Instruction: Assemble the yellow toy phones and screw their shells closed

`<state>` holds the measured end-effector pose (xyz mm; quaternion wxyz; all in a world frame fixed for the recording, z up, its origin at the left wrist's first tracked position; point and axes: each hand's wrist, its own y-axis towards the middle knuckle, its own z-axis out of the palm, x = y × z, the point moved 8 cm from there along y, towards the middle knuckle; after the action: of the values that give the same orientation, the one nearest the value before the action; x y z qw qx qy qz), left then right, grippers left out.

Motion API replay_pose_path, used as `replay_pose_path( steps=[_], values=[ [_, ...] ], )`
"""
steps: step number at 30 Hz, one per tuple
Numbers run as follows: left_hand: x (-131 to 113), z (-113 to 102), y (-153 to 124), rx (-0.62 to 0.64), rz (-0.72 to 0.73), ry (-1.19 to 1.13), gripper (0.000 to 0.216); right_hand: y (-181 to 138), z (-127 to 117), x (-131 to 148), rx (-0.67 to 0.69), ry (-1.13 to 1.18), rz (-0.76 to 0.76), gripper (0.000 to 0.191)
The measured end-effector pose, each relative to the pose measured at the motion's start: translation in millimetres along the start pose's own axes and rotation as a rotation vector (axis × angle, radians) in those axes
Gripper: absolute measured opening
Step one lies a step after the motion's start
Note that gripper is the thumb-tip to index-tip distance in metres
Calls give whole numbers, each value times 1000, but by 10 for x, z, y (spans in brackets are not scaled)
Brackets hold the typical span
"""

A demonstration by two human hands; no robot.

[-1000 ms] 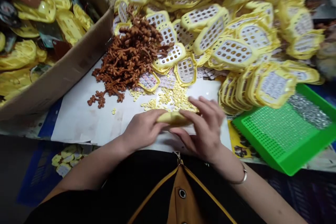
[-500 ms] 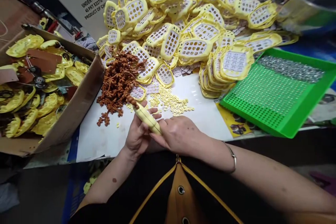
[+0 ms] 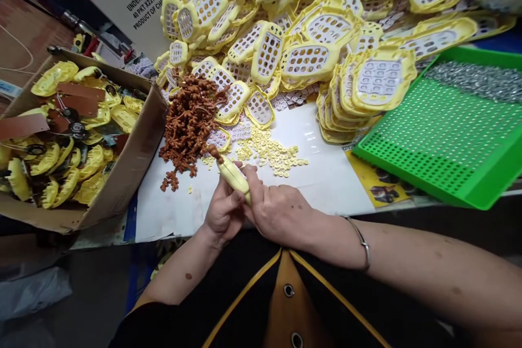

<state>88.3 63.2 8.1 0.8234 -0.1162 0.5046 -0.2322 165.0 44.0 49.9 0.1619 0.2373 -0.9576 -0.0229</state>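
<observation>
Between both hands, close to my body at the table's front edge, is a yellow toy phone shell (image 3: pixel 234 175), tilted with a small brown figure (image 3: pixel 213 152) sticking out of its far end. A dark seam runs along the shell's side. My left hand (image 3: pixel 224 209) is wrapped round it from the left, thumb pressed on its side. My right hand (image 3: pixel 277 207) grips its near end, fingers bent over it. Just beyond lie a heap of brown figures (image 3: pixel 190 119) and many loose small yellow buttons (image 3: pixel 271 149) on a white sheet (image 3: pixel 163 215).
A cardboard box (image 3: pixel 122 174) of yellow shells with wired parts stands at left. Yellow shell halves with perforated white panels (image 3: pixel 305 65) are piled at the back, with a stack of shell halves (image 3: pixel 375 81) at right. A green tray (image 3: pixel 440 136) holds metal screws (image 3: pixel 481 79).
My right hand's fingers have moved farther up over the shell, and my left fingers have curled in closer. The seam is turned differently. The whole view has shifted slightly.
</observation>
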Motion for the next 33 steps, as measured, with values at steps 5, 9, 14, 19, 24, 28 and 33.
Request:
replay_pose_path(
  steps=[5, 9, 14, 19, 24, 28, 33],
  values=[
    [52, -99, 17, 29, -40, -2, 61, -55, 27, -85, -9, 148, -99, 82],
    [113, -105, 12, 69, -96, -35, 61, -14, -124, -178, -67, 204, -105, 105],
    [109, 22, -11, 178, -145, 98, 69, 16, -105, -75, 10, 159, -109, 83],
    [21, 8, -40, 158, -83, 135, 67, -41, -80, -52, -32, 187, -124, 73],
    [77, 23, -115, 177, -121, 171, 60, -117, 20, -13, 75, 191, -82, 75],
    [123, 43, -140, 176, -167, 166, 63, -148, 76, 45, 154, 123, -31, 68],
    [4, -27, -54, 82, -57, 29, 59, -84, -67, 0, -11, 59, -83, 72]
  ],
)
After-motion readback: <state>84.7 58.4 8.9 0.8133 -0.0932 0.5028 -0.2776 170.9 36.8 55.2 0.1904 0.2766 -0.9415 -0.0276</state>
